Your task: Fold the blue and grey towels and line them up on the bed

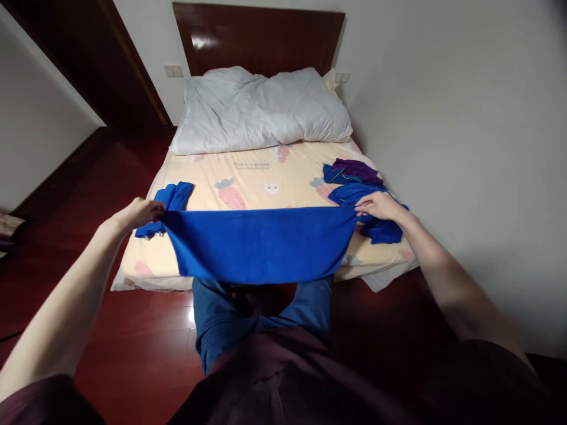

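Two corners of a plain blue cloth towel (259, 248) are pinched, one in the closed left hand (140, 212), one in the closed right hand (377, 205), stretched above a carrot-print yellow bedsheet (252, 174).

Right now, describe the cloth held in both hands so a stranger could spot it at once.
Start at the carrot-print bed. At its foot, a blue cloth hangs stretched between the left hand and right hand. Unlike the bunched blue piece and blue-purple heap beside it, it is spread wide.
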The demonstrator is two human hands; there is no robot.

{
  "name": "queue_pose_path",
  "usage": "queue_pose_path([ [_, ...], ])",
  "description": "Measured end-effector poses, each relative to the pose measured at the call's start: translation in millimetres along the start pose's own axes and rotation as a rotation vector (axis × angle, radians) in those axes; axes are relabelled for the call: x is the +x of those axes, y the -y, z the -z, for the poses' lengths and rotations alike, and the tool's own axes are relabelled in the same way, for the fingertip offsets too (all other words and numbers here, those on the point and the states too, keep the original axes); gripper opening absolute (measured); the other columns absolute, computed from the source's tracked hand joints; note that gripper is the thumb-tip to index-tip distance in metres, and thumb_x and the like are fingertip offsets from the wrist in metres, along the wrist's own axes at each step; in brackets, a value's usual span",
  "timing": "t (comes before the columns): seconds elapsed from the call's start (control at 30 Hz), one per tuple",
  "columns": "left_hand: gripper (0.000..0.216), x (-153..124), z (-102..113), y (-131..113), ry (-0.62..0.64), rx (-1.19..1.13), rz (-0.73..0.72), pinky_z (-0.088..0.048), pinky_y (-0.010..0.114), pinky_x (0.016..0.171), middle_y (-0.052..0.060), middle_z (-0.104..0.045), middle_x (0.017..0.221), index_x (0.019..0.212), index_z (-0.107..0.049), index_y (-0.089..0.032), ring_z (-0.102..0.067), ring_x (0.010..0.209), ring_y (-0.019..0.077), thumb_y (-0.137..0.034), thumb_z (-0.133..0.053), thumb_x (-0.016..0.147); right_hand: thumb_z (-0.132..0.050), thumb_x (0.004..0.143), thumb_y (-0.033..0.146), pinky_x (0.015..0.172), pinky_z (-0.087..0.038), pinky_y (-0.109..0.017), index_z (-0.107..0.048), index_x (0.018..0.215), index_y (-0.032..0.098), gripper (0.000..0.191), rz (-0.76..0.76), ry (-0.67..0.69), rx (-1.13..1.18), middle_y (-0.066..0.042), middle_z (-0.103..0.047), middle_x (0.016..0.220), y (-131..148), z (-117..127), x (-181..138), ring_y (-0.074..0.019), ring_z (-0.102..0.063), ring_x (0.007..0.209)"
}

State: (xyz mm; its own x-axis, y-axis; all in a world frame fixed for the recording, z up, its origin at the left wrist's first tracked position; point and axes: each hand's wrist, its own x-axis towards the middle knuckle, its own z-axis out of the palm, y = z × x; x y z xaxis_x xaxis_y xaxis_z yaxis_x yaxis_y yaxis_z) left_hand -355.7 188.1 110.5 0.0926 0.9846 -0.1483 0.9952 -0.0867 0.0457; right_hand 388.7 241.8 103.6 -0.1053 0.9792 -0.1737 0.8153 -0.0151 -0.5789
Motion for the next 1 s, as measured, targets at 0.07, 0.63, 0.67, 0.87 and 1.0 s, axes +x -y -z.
queue_pose_path([
  [0.07,0.028,23,7,-8,-0.18,0.047,-0.004,-0.055,0.023,0.076,-0.002,-0.069,0.062,0.092,-0.071,-0.005,-0.064,0.063,0.0108,-0.021,-0.049,0.096,-0.073,0.082,0.014,0.074,-0.061,-0.031,-0.076,0.085,0.012,0.005,0.053,-0.156,-0.001,-0.009,-0.077,0.071,3,-4,26,-0.0221,-0.076,0.071],
  [0.63,0.038,7,-164,-22,-0.315,-0.03,-0.009,-0.051,0.04,0.098,0.016,-0.061,0.14,0.113,-0.067,-0.011,-0.059,0.127,0.0265,-0.022,-0.032,0.101,-0.055,0.091,0.021,0.108,-0.052,-0.046,-0.079,0.103,0.013,0.028,0.218,-0.387,-0.004,-0.016,-0.073,0.122,-84,-154,34,-0.0277,-0.07,0.115],
  [0.67,0.039,4,-183,-27,-0.261,-0.048,0.038,-0.052,0.04,0.095,0.017,-0.063,0.138,0.112,-0.067,-0.012,-0.061,0.123,0.0282,-0.022,-0.032,0.1,-0.055,0.09,0.02,0.108,-0.052,-0.046,-0.079,0.102,0.012,0.028,0.171,-0.354,0.017,-0.017,-0.073,0.122,-90,-173,30,-0.0284,-0.07,0.114],
  [0.87,0.043,-16,-251,-48,-0.073,-0.148,0.3,-0.052,0.039,0.078,0.019,-0.074,0.109,0.121,-0.067,-0.013,-0.071,0.09,0.0306,-0.028,-0.036,0.095,-0.055,0.086,0.014,0.112,-0.048,-0.046,-0.08,0.098,0.016,0.027,-0.004,-0.251,0.129,-0.014,-0.076,0.116,-118,-242,6,-0.0287,-0.069,0.115],
  [1.0,0.047,-26,-269,-45,-0.135,-0.204,0.347,-0.052,0.04,0.081,0.021,-0.072,0.116,0.129,-0.063,-0.011,-0.071,0.093,0.0308,-0.031,-0.036,0.096,-0.053,0.09,0.017,0.115,-0.045,-0.046,-0.079,0.102,0.016,0.028,-0.024,-0.275,0.118,-0.014,-0.074,0.12,-130,-247,-5,-0.0285,-0.066,0.121],
])
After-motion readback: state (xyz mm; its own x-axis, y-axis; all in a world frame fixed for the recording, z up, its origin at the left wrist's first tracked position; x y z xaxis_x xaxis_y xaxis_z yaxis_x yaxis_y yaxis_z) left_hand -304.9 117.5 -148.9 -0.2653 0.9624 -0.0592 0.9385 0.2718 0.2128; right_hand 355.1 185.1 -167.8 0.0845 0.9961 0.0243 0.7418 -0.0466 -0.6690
